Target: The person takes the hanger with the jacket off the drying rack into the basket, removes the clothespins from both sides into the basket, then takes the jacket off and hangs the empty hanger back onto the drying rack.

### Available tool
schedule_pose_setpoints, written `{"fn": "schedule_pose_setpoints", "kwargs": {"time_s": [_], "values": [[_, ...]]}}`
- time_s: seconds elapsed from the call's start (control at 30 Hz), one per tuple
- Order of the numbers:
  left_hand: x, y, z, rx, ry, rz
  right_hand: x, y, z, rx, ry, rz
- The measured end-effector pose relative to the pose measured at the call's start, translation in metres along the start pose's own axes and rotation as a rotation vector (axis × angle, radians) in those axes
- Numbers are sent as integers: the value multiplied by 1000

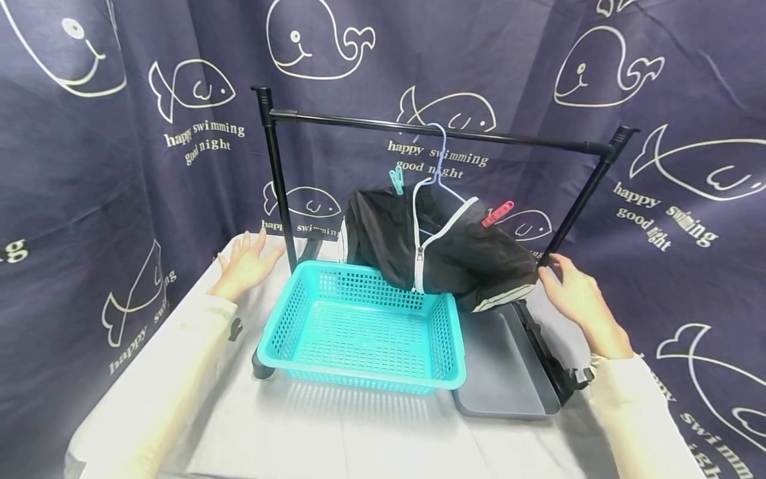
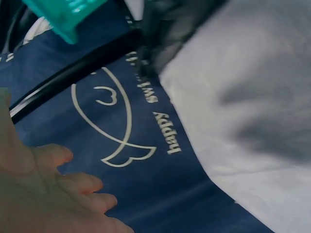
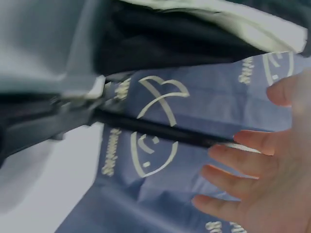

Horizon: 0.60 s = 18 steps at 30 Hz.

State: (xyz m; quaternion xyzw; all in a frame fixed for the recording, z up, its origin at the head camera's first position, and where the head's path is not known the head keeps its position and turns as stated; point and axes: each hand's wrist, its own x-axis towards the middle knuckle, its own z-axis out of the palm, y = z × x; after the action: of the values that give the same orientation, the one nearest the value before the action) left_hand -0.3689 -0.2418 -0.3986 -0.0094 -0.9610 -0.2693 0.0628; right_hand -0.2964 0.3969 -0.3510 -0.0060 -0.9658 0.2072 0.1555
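Observation:
A black jacket with a white zipper hangs tilted from a light blue hanger on the black garment rack. A teal clothespin and a red clothespin sit at its shoulders. My left hand is raised beside the rack's left post, fingers spread and holding nothing. On the other side, my right hand has its fingertips close by the right post. The right wrist view shows those fingers extended and apart, overlapping the post.
Before the jacket stands a turquoise mesh basket, its right side over a grey tray. The jacket's lower edge overlaps the basket's back rim. White cloth covers the table. A dark blue fish-patterned curtain hangs behind.

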Motion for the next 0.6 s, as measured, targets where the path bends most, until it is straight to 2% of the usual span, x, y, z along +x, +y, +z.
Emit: {"fn": "schedule_pose_setpoints", "kwargs": {"time_s": [0.27,0.47,0.6], "values": [[7,23,-11,-156,157,35,1,-44,-25,98,119,-74],[10,36,-10,-304,264,27,0,-72,-31,172,128,-116],[14,41,-6,-338,349,45,2,-86,-28,183,136,-158]]}}
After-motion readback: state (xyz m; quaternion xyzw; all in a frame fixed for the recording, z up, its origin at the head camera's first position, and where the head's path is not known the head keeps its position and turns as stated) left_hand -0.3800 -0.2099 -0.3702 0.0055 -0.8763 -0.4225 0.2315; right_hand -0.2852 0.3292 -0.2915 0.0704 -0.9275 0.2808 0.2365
